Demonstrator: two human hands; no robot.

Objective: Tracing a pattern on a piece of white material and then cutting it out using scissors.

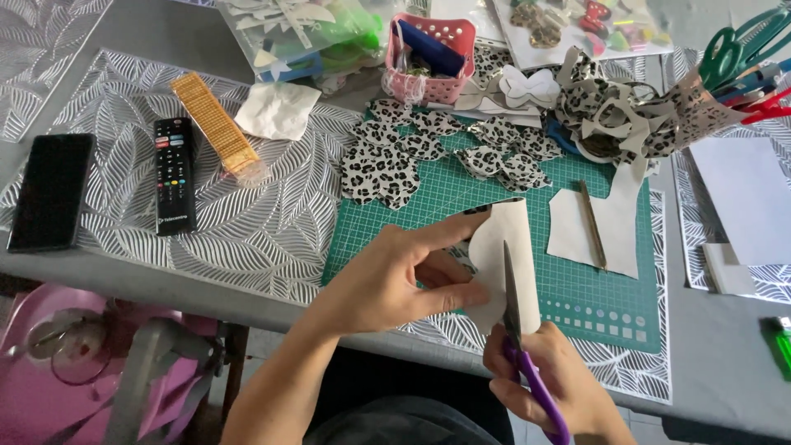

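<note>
My left hand (pixel 395 276) pinches a folded sheet (pixel 515 235), white on the back with a leopard-print edge, above the green cutting mat (pixel 593 305). My right hand (pixel 540 379) grips purple-handled scissors (pixel 519 338), whose blades point up into the sheet's lower edge. Several cut leopard-print shapes (pixel 428 148) lie at the mat's far side. A white sheet (pixel 577 227) with a pencil (pixel 592 222) across it rests on the mat to the right.
A black phone (pixel 51 191), a black remote (pixel 173 175) and a gold glitter strip (pixel 218 125) lie at left on the patterned placemat. A pink basket (pixel 428 53), leopard-print offcuts (pixel 626 111) and green scissors (pixel 733 45) crowd the back. A pink stool (pixel 74 363) stands below left.
</note>
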